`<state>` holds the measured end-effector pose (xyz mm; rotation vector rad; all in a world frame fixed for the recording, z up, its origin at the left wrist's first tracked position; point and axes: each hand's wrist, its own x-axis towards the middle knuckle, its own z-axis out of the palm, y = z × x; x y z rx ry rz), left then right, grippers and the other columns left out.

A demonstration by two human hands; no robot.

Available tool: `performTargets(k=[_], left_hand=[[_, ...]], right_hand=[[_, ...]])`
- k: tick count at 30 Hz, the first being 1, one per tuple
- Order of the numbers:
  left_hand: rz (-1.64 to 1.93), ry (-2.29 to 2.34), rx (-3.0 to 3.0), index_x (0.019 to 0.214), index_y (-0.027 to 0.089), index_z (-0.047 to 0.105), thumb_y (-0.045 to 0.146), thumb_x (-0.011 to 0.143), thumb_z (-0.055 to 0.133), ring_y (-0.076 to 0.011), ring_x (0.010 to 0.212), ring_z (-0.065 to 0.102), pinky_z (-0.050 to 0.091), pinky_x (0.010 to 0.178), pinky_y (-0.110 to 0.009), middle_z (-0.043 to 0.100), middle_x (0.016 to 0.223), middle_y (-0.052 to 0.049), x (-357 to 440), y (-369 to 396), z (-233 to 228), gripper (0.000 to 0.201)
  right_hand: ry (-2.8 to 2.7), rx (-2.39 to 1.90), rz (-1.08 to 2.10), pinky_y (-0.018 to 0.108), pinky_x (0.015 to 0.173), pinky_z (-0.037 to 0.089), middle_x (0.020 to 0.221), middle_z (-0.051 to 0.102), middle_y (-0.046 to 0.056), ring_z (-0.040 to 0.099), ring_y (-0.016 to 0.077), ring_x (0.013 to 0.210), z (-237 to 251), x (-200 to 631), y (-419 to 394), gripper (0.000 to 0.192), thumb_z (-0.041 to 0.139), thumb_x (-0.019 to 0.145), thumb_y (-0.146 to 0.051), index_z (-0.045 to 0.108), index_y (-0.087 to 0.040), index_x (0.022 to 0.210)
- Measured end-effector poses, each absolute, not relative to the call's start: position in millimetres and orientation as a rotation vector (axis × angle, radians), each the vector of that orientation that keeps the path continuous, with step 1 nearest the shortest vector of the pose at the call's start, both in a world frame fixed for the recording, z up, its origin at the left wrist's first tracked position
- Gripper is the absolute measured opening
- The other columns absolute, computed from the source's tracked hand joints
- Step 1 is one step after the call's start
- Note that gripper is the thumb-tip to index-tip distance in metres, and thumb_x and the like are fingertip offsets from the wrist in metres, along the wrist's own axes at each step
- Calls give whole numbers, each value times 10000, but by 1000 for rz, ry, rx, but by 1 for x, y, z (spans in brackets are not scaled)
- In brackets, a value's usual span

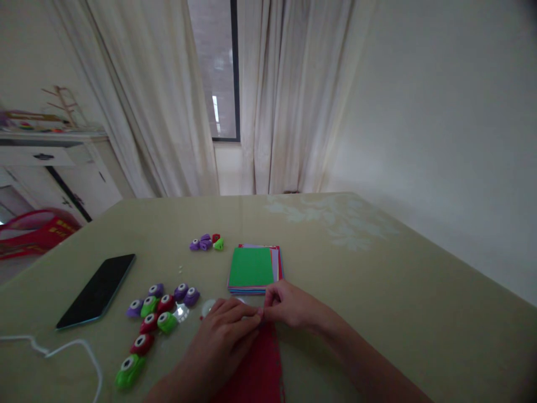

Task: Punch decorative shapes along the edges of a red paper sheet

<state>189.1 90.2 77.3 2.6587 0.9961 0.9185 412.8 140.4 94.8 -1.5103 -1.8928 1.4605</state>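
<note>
Red sheet (260, 369), no legible writing

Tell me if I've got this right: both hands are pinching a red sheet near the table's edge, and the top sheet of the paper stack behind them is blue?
Not quite. In the head view the top sheet of the paper stack is green, not blue. The rest holds: the left hand and right hand pinch the red sheet near the table's edge.

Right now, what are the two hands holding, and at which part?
Both the left hand and the right hand pinch the red paper sheet at its far edge, fingertips meeting there.
</note>
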Motion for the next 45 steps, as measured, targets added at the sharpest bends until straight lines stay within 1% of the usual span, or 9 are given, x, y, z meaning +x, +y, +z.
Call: performTargets(k=[5,13,19,21,27,36,39,42,45], left_hand=[[934,985,2709,1196,262,761,173,1087,566,-251,954,752,540,833,-404,837,1127,-24,190,90,79,240],[995,990,2733,1180,266,777,209,1123,491,-228,937,759,570,802,-378,838,1097,-25,192,88,86,297],[1027,983,2742,1211,270,764,202,1110,501,-228,942,766,590,813,-371,841,1081,-39,192,89,86,290],[1010,986,2752,1247,266,750,182,1100,513,-233,958,765,598,833,-383,839,1112,-43,190,88,84,292],[945,946,2835,1348,233,692,182,1082,544,-236,985,778,616,853,-383,838,1181,-43,185,87,83,309],[977,921,2918,1419,229,642,204,1087,528,-226,978,798,630,847,-353,843,1217,-48,183,90,81,352],[1009,902,2921,1444,233,630,213,1083,542,-223,989,801,636,846,-340,841,1237,-47,184,92,82,372],[1085,895,2899,1462,239,623,204,1084,544,-217,1009,797,644,857,-323,834,1255,-57,184,91,84,388],[1157,899,2833,1431,259,648,203,1096,536,-199,1001,789,643,880,-286,837,1203,-58,182,90,86,357]], right_hand=[[-1926,-1551,1453,250,539,264,640,507,-68,408,109,628,97,410,141,236,844,846,-276,651,-160,777],[-1908,-1527,1488,242,544,257,635,490,-74,399,104,629,97,411,142,259,846,842,-265,616,-170,771],[-1760,-1293,1613,233,585,292,667,520,-64,429,115,658,85,417,140,460,922,756,-516,607,-182,781],[-1717,-1255,1625,233,612,317,687,537,-57,442,121,679,81,418,139,490,926,738,-550,608,-181,787],[-1694,-1251,1596,244,653,350,755,593,-30,483,136,720,80,417,134,379,900,782,-430,626,-171,815],[-1714,-1221,1577,233,649,354,717,559,-44,463,124,692,88,419,133,249,844,825,-283,623,-174,786],[-1704,-1210,1608,232,651,364,705,560,-48,466,123,681,88,421,133,298,871,810,-345,625,-179,787],[-1652,-1152,1668,241,679,388,712,584,-42,498,130,694,87,421,133,434,919,764,-494,616,-183,775],[-1610,-1137,1695,250,693,392,738,615,-29,527,138,715,87,421,132,509,939,722,-572,614,-183,768]])
